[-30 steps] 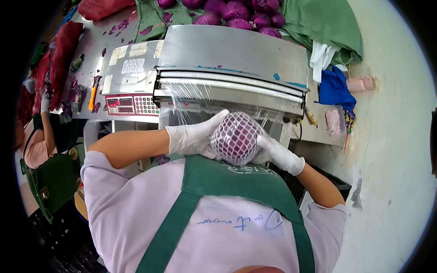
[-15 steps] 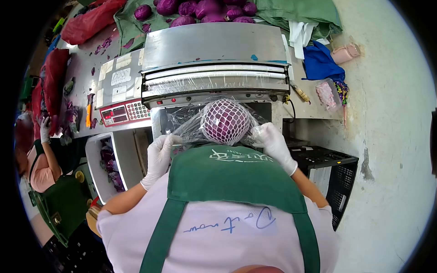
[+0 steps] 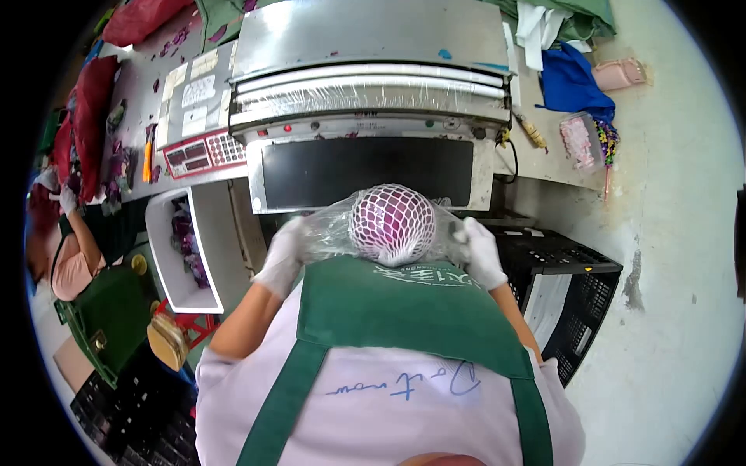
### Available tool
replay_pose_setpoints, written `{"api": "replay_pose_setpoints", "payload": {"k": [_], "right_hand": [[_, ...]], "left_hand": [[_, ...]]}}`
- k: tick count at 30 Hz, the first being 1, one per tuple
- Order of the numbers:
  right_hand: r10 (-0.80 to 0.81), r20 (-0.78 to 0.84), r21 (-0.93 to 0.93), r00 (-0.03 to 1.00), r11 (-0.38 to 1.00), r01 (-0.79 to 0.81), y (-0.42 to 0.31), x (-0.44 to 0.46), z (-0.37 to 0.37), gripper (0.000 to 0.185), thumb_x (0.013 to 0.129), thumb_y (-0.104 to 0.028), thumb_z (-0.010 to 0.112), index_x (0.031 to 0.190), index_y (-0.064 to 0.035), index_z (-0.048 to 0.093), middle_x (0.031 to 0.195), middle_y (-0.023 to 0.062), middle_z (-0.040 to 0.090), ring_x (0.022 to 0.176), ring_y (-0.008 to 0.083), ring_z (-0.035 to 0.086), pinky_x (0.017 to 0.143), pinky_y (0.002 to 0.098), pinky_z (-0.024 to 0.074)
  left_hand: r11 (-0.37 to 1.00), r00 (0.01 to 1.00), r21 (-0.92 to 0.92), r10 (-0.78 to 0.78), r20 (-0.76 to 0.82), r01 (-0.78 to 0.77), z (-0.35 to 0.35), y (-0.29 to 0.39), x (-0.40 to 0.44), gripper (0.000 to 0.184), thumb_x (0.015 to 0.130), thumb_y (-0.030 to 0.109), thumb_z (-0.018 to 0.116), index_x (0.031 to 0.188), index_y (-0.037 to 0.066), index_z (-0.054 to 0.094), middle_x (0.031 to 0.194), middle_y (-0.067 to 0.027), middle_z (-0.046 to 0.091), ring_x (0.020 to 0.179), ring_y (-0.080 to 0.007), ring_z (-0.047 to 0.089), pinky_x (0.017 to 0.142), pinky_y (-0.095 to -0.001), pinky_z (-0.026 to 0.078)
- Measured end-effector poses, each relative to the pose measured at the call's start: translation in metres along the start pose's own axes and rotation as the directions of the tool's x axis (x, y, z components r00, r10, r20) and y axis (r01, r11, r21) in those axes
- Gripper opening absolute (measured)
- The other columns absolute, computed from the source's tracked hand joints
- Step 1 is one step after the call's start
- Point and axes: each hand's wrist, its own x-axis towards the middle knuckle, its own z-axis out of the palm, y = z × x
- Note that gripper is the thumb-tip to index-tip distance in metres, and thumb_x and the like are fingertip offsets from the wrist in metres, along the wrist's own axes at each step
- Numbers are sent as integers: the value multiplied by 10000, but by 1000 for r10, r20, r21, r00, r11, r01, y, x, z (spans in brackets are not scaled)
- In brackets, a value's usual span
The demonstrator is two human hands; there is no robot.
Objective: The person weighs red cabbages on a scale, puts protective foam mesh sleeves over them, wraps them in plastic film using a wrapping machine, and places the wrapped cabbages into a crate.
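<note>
A purple cabbage in a white foam net [image 3: 392, 221] is held up against the front of my green apron, with clear plastic film [image 3: 330, 231] stretched out on both sides of it. My left hand [image 3: 284, 252], gloved in white, is closed on the film's left side. On the right side, my gloved right hand [image 3: 480, 252] pinches the film's other edge. Beyond the cabbage lies the black plate [image 3: 369, 171] of the wrapping machine [image 3: 373, 93], whose film roll sits above it.
Left of the machine is a scale [image 3: 203, 154], with an orange cutter [image 3: 148, 154] beside it. A white bin [image 3: 210, 256] holds cabbage leaves. Black crates [image 3: 575, 283] stand at right. A co-worker's gloved hand [image 3: 68, 200] is at far left.
Both hands have moved from around the cabbage out to its sides, pulling the film wide. The cabbage now sits clear of the machine's black plate, and the film no longer reaches the roll.
</note>
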Motion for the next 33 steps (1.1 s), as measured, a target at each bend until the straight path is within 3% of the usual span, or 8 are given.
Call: {"api": "replay_pose_setpoints", "payload": {"k": [3,10,12,15,22,26,29,33], "right_hand": [[-381,450,-673,808,450,587,78,88,19,292,969,-251,474,978,-2,625,926,120,676,822,195,609,742,353,485],[120,367,408,922,870,-276,34,39,77,309,1001,-194,399,1128,-23,622,1108,92,664,1010,194,601,914,331,474],[-188,297,35,936,982,186,17,29,78,262,991,-236,430,1040,-47,605,1017,94,661,894,224,623,807,342,498],[-743,513,-757,429,-156,635,-46,-34,103,319,944,-374,526,768,-111,491,715,92,587,526,314,626,441,363,489],[-871,484,-733,88,-348,584,-69,-98,152,258,886,-296,629,736,-130,499,662,50,495,510,217,580,421,328,448],[-959,277,-584,-52,-211,784,-44,-83,171,218,891,-245,629,732,-117,555,719,40,557,494,245,549,416,337,431],[-930,235,-229,282,229,946,-13,-77,185,254,913,-275,622,781,-61,588,756,49,558,632,188,573,569,302,471],[-389,722,324,572,921,218,-6,-93,198,335,967,-329,569,1043,-3,593,1027,65,589,934,128,573,853,271,477]], "left_hand": [[587,812,573,310,495,-572,-4,-95,130,395,979,260,491,1295,29,542,1109,-106,661,915,-163,645,791,-295,533],[978,751,4,-161,640,207,91,-30,12,350,997,256,458,1260,38,535,1178,-64,632,1038,-168,609,954,-300,491],[972,688,37,-190,701,232,83,-22,-3,370,994,298,453,1233,30,542,1163,-72,635,1034,-176,615,950,-303,495],[971,628,92,-214,748,221,76,-10,-17,413,991,362,446,1194,18,553,1140,-84,640,1027,-187,623,946,-307,500],[991,574,102,-136,808,91,36,67,-54,553,982,509,428,1102,-10,578,1088,-111,653,1013,-213,643,935,-317,513],[991,556,-122,66,829,63,-1,63,-63,765,928,673,329,1012,-35,607,1058,-156,648,998,-251,640,932,-376,508],[888,445,-34,263,856,-458,-13,58,-69,697,1015,544,262,945,-43,632,1059,-150,624,1013,-249,584,978,-363,436],[519,172,-240,625,762,-820,-19,52,-78,539,1021,406,358,1026,-54,639,1048,-141,614,982,-225,598,938,-334,441]]}}
